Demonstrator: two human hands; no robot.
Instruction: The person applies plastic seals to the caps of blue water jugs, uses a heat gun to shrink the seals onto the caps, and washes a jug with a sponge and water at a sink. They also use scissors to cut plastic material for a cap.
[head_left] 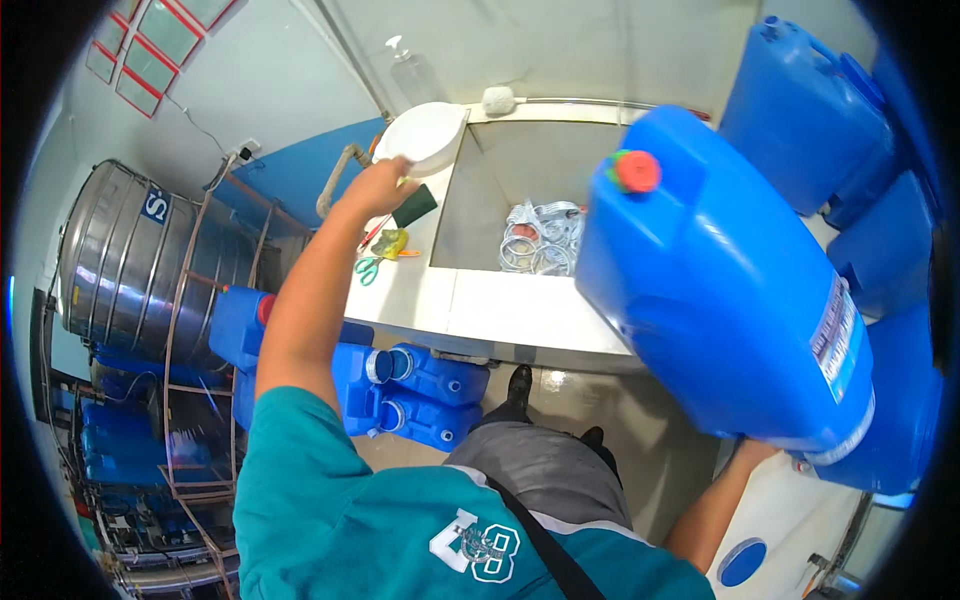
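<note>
A boxy, smooth blue plastic jug [725, 270] with a round red cap [637, 171] tilts beside the glossy white counter [500, 300]. The right hand [755, 453] meets its lower end, fingers hidden, grip unclear. The left hand [380, 188] is near a matte green pad [415, 206]; I cannot tell its fingers' state.

Rocking a teal short-sleeved shirt [350, 520] with a chunky white-outlined print [482, 547] on the front, plus a black strap [542, 545] running diagonally over it. Gray bottoms [535, 468] down below, dark shiny footwear [519, 384], left hand [380, 188] totally bare.
</note>
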